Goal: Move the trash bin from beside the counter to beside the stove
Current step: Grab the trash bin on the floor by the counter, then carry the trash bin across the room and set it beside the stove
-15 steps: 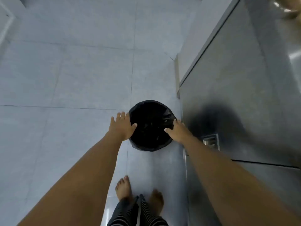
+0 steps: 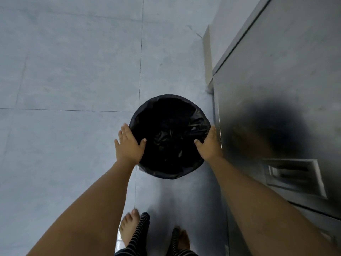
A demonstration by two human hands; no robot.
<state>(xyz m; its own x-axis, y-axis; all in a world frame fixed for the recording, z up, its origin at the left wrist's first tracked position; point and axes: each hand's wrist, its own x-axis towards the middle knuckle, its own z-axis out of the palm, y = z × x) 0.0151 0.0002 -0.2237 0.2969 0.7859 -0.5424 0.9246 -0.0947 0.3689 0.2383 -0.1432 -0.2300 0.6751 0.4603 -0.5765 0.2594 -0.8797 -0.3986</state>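
Here both hands flank the trash bin rim, fingers spread.

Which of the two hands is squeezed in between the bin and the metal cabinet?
The right hand: it sits on the bin rim next to the steel cabinet. The left hand is on the open-floor side.

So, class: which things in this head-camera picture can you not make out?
- Trash bin contents: head view, dark liner hides them.
- Bin base: head view, hidden beneath its rim.
- Left hand, right hand grip: head view, fingertips hidden.
- Stove: outside the frame.
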